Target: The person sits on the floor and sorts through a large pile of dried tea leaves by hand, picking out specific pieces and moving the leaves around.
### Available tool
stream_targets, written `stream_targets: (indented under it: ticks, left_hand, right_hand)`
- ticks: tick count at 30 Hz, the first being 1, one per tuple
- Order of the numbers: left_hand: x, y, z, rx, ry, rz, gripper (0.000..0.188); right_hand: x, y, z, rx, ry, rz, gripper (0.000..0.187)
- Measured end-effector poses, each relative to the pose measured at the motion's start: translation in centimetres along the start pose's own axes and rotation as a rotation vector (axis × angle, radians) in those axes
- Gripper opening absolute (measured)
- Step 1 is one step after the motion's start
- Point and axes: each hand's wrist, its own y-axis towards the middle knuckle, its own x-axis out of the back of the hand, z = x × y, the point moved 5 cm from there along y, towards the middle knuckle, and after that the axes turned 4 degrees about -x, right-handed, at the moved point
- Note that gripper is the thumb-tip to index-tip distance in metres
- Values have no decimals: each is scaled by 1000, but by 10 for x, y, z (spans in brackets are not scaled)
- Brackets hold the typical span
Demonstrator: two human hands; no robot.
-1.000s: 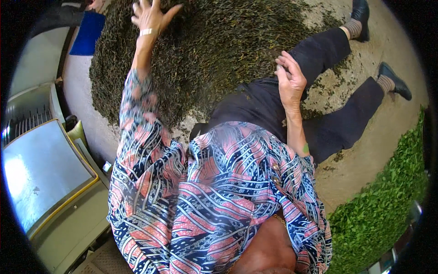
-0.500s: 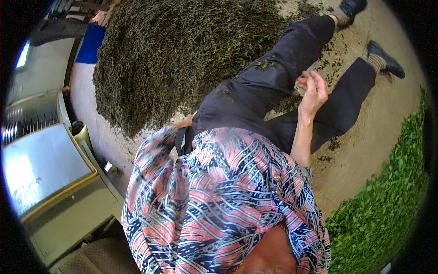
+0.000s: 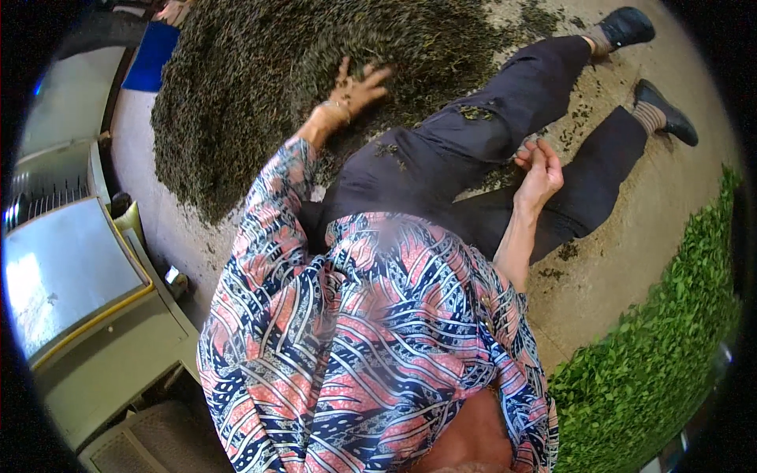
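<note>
Reaching left hand [image 3: 359, 93] over dark leaf pile [image 3: 236, 102].
Left is splayed, released; contact unclear. Right hand [image 3: 542, 173] half-curled by dark trousers [image 3: 430, 158], can't tell if gripping. Pile's on floor [image 3: 654, 225], beside the trousers.

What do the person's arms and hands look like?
Both arms wear loose pink, navy and white cloth sleeves with wavy stripes. The left hand and right hand are gloveless. What looks like a thin, pale wristband circles the left wrist.
</note>
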Motion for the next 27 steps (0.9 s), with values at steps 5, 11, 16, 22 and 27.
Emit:
stream_targets:
  ticks: [5, 11, 16, 22, 27]
  left_hand:
    - [-16, -31, 121, 244, 686, 49, 40]
    - [123, -71, 161, 566, -175, -414, 55]
    - [96, -120, 67, 344, 49, -552, 48]
    - [-23, -156, -97, -106, -308, -398, 49]
    - [-10, -108, -19, 95, 351, 152, 58]
  right_hand:
    - [-5, -3, -8, -32, 41, 49, 16]
    - [-1, -4, -11, -28, 87, 76, 18]
    - [2, -5, -11, 11, 49, 63, 18]
    - [-2, -5, -17, -11, -32, 114, 17]
    - [9, 0, -14, 8, -22, 65, 17]
